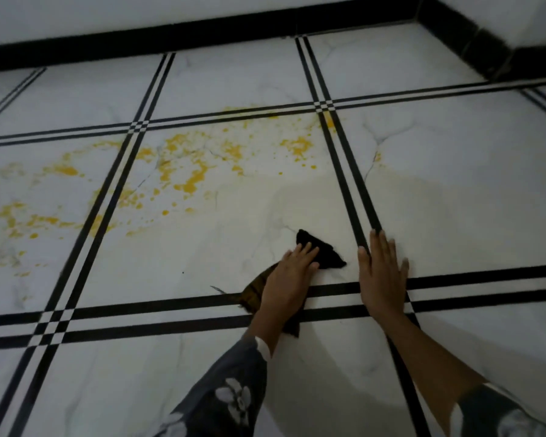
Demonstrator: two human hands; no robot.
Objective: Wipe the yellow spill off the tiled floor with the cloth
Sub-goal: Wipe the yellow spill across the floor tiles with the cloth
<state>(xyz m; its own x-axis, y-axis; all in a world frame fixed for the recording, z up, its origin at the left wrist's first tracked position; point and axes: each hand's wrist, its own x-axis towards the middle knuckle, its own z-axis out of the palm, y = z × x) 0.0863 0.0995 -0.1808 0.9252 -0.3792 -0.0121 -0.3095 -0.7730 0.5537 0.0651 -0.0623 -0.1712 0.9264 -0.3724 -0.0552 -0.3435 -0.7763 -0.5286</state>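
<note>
A dark cloth (323, 252) lies flat on the white marble-look tiled floor (177, 272), with a brownish part showing behind my wrist. My left hand (289, 279) presses down on it, fingers spread over the cloth. Beside it, my right hand (382, 272) rests flat and open on the floor across the black tile lines, holding nothing. The yellow spill (186, 165) spreads in blotches and drops over two tiles, ahead and to the left of the cloth, apart from it. A faint pale smear lies between the cloth and the spill.
Double black lines (171, 305) divide the tiles. A black skirting (202, 33) runs along the white wall at the back, and turns at a corner (486, 45) on the far right. Patterned grey sleeves cover both forearms.
</note>
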